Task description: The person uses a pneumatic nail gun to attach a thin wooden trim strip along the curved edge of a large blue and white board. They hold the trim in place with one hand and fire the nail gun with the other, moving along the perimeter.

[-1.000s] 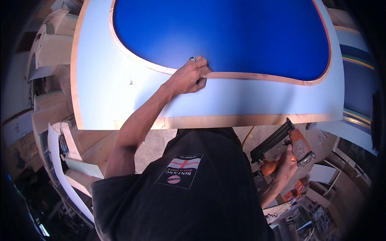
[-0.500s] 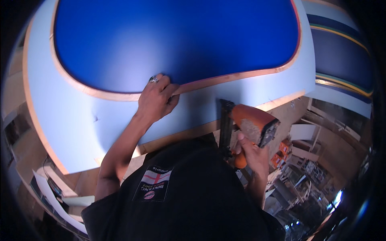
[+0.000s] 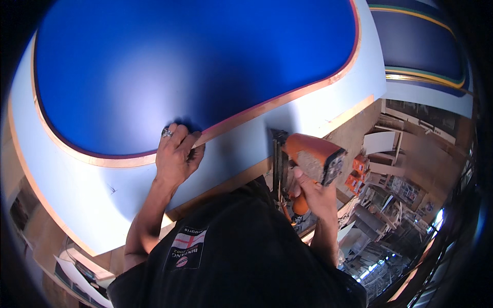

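Fingers [image 3: 178, 134] of your left hand [image 3: 174, 159], in the head view, bend close together over a pale wooden strip [image 3: 246, 118] and pinch it, with the thumb side turned toward your right. A ring [image 3: 167, 132] sits on one of them. From these fingers the strip curves away on both sides, edging a large blue panel [image 3: 215, 61] that spreads out beyond the fingertips. Under your wrist and nearer to you lies the white board [image 3: 328, 105], with a wood border [image 3: 354, 113] along its near edge.

To the right of those fingers, your right hand [image 3: 316, 197] wraps its fingers around an orange and black nail gun [image 3: 310, 154]. Its nose overlaps the white board; you cannot tell whether it touches. The tool covers part of the border, and your black shirt [image 3: 246, 246] hides more of it, below and right of the left fingers.

Past the right fingers, orange boxes [image 3: 355, 184] stand lower down, and a dark panel [image 3: 421, 41] with yellow and green stripes lies farther off, up and to the right.

A second ago the nail gun was well apart from your left fingers, mostly below the border; now it is nearer. The left fingers remain on the strip, while the board appears more slanted.
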Tool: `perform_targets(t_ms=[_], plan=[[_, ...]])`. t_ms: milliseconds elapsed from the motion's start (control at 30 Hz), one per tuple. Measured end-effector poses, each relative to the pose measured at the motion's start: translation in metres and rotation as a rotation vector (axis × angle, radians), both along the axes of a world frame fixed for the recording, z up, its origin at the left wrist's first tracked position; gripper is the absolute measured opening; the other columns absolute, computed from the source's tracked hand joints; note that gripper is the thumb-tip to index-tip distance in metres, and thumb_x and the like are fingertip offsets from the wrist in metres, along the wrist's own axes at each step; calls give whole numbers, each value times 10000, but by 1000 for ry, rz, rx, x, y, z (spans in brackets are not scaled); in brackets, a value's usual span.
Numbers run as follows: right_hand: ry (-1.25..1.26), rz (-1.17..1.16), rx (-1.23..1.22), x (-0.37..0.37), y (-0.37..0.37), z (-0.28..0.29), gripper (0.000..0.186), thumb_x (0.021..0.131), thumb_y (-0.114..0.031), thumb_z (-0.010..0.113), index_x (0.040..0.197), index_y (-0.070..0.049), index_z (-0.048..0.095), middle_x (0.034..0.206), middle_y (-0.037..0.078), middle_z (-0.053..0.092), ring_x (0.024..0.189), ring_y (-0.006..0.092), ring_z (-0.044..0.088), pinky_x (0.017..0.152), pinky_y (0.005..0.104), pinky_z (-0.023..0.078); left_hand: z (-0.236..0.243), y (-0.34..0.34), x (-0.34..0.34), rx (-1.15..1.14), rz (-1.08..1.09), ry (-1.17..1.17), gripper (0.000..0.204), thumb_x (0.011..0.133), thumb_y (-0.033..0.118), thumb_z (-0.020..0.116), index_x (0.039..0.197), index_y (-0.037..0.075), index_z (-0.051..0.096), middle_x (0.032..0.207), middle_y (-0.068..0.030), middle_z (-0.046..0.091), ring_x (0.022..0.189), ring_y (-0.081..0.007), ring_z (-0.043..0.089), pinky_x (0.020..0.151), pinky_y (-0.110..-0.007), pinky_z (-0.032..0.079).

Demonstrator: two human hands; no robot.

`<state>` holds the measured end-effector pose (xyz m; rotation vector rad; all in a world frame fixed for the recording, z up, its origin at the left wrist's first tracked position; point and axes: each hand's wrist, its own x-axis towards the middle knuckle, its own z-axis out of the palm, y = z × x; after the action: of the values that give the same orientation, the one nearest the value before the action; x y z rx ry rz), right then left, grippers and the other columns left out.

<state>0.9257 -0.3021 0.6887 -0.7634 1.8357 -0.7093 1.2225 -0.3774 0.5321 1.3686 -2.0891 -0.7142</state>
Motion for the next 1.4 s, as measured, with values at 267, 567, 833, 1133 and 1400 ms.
perform_targets(t_ms=[267, 567, 833, 1133, 1400], plan=[[16, -24, 79, -33, -55, -7, 262, 1045, -92, 723, 1265, 20, 639, 881, 48, 675, 629, 118, 605, 586, 296, 535, 0, -1, -1, -14, 30, 6, 289, 728, 54, 816, 1016, 39, 797, 905, -74, 547, 867, -277, 581, 768, -420, 500], [102, 73, 119, -46, -84, -13, 265, 1044, -108, 731, 1258, 13, 632, 871, 58, 667, 638, 129, 604, 592, 307, 536, 1, -4, -3, -37, 38, 8, 310, 686, 25, 808, 996, 40, 798, 856, -57, 539, 811, -252, 572, 747, -392, 480], [94, 120, 129, -47, -88, -11, 274, 1032, -115, 748, 1255, 14, 655, 830, 50, 680, 630, 121, 603, 577, 278, 485, -3, -4, -1, -9, 20, 28, 302, 673, 14, 811, 975, 19, 797, 862, -60, 560, 809, -249, 573, 764, -395, 484], [143, 114, 188, -42, -94, -9, 219, 1043, -115, 731, 1182, 52, 700, 857, 66, 696, 622, 118, 598, 566, 291, 483, 1, -7, -3, 4, 17, 28, 315, 665, 3, 822, 978, 5, 789, 852, -58, 560, 805, -241, 575, 755, -394, 474], [178, 52, 260, -38, -90, -8, 193, 1034, -103, 739, 1182, 17, 713, 888, 59, 705, 644, 110, 591, 569, 289, 475, 5, -8, -1, 36, -11, 31, 304, 695, 7, 834, 995, -1, 785, 860, -58, 565, 800, -244, 569, 751, -392, 461]])
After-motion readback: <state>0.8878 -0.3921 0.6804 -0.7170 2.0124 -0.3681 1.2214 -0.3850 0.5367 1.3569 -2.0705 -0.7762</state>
